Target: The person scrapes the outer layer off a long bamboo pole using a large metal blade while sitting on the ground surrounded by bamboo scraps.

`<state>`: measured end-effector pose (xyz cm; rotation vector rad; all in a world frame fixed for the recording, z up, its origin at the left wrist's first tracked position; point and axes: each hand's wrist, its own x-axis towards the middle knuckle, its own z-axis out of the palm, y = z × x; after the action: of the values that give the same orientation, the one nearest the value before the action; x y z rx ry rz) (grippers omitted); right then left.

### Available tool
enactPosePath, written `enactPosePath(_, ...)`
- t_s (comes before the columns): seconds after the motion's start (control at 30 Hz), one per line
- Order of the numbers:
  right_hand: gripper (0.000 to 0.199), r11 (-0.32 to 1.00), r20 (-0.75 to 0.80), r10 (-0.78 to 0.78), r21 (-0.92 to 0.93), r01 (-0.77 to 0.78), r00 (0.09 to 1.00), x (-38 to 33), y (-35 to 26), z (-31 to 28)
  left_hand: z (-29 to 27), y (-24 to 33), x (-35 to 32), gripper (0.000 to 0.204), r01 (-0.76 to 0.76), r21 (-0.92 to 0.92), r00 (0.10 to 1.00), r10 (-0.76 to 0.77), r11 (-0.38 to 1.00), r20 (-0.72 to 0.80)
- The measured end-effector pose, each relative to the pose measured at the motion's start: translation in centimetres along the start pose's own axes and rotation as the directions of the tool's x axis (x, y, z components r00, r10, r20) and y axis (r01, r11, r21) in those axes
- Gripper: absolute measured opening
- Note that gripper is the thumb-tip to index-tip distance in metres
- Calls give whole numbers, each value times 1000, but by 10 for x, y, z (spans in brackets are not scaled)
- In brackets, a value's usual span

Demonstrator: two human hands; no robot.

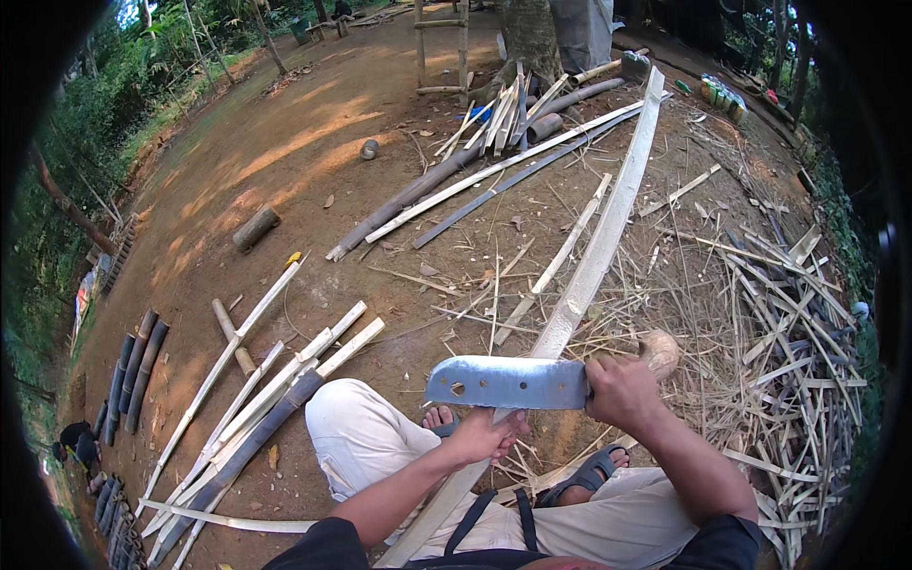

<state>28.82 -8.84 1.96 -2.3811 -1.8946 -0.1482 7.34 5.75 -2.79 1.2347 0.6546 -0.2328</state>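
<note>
A long split bamboo strip (pixel 600 256), pale inner face up, runs from the far right back past my lap. My left hand (pixel 484 437) is closed around it just in front of my body. In my right hand (pixel 622 391) is a machete (pixel 508 382) with a broad, blunt-ended steel blade and several holes. Its thick wooden handle end (pixel 660 353) sticks out beyond my fist. The blade lies crosswise over the strip, just beyond my left fingers; whether its edge touches the bamboo I cannot tell.
Split bamboo pieces (pixel 256 408) lie at my left, near dark bamboo sections (pixel 142 370). A tangled heap of offcuts (pixel 793 351) spreads at my right. Farther off, a bamboo pole (pixel 408 204) and a bundle of slats (pixel 508 114) lie by a tree trunk (pixel 530 43).
</note>
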Motion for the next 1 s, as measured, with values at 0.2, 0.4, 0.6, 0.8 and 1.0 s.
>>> enactPosePath(0.2,16,897,-56,442,31,-440,895,25,57,-14,5,-5,1,39,-19,134,997,28,991,-65)
enactPosePath(0.4,15,999,29,-21,42,20,999,-3,7,8,7,-13,6,39,9,89,1000,-7,996,-16)
enactPosePath(0.6,16,891,-20,454,1,-454,891,18,71,-9,11,-18,7,37,14,108,998,-6,994,-70)
enactPosePath(0.8,16,999,194,17,39,-24,981,-4,6,3,9,-20,13,36,-22,89,1000,23,996,-13)
enactPosePath(1.0,14,937,95,347,2,-349,933,12,64,2,12,-25,14,39,33,154,997,-22,987,-76)
